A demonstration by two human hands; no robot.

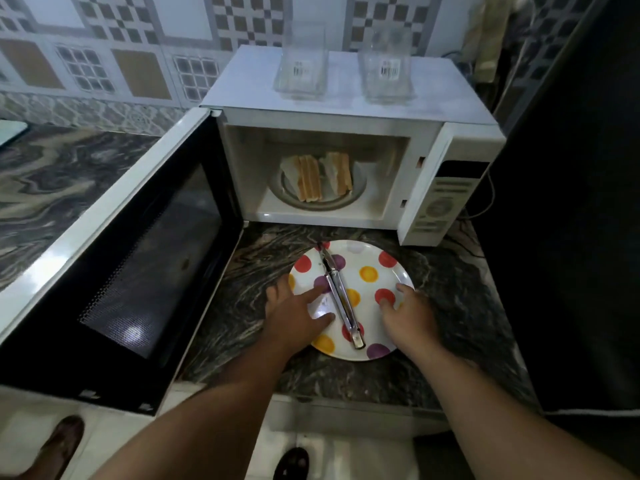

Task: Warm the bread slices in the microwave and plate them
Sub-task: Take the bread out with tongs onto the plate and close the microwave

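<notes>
Several bread slices [317,176] lean in two bunches on the glass turntable [346,202] inside the white microwave [349,98]. Its door [114,265] stands wide to the left. In front of it a white plate with coloured dots [374,258] sits on the marble counter. Metal tongs [341,296] lie across the plate, shut. My left hand [294,315] rests on the plate's left side with fingers spread, just left of the tongs. My right hand [408,315] touches the plate's right rim with relaxed fingers. Neither hand holds anything.
Two clear glass containers [301,60] [388,64] stand on top of the microwave. A dark tall appliance [571,202] walls the right side. The marble counter [69,178] runs on to the left behind the open door. Feet show on the floor below.
</notes>
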